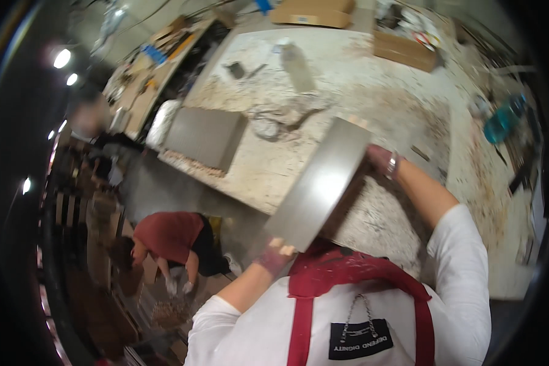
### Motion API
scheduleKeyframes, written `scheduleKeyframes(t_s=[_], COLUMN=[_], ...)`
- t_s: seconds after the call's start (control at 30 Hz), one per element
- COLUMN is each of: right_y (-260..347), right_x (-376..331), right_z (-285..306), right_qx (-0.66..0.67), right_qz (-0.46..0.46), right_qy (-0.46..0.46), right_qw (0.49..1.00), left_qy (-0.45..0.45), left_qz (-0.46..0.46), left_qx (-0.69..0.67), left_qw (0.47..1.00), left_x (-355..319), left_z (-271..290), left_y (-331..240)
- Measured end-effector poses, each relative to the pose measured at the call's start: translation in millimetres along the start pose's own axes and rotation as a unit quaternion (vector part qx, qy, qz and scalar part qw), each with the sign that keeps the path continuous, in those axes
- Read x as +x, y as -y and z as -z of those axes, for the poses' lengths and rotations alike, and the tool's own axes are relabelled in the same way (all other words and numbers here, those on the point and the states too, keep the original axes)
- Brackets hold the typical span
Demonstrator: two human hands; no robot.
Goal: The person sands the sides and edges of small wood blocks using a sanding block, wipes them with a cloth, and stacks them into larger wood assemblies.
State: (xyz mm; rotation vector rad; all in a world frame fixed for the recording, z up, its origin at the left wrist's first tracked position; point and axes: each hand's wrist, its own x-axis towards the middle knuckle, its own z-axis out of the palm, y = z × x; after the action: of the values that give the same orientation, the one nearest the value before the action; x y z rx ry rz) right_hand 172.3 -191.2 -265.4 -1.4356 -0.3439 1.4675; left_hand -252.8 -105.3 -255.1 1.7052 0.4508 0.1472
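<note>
Grey and smooth-faced, the long panel (317, 183) in the head view slants over the pale worktop's (241, 183) near edge. The left hand's (276, 255) fingers curl over its lower end; the right hand (381, 160) grips near the upper end, fingers mostly hidden. Probably stiff, perhaps slippery; opposite ends seem the surest hold

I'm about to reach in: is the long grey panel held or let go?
Held: the left hand grips the grey panel at one end, the right hand near the other.
</note>
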Motion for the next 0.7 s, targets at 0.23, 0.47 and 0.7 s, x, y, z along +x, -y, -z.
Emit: scheduleKeyframes(t_s=[0.23, 0.47, 0.7], right_y=[-17.3, -27.6, -60.2], right_x=[-20.2, -94.2, -138.3], right_z=[-0.2, -43.2, -54.8], right_qx=[0.124, 0.133, 0.122], right_qz=[0.022, -0.006, 0.015], right_qy=[0.058, 0.055, -0.031], right_qw=[0.99, 0.99, 0.992], left_qy=[0.107, 0.178, 0.052], left_qz=[-0.046, -0.019, 0.173], left_qx=[-0.759, -0.777, -0.668], left_qw=[0.64, 0.603, 0.722], left_x=[32.7, 11.5, -11.1], left_z=[-31.6, -27.9, -28.3], left_y=[-103.3, -94.6, 9.0])
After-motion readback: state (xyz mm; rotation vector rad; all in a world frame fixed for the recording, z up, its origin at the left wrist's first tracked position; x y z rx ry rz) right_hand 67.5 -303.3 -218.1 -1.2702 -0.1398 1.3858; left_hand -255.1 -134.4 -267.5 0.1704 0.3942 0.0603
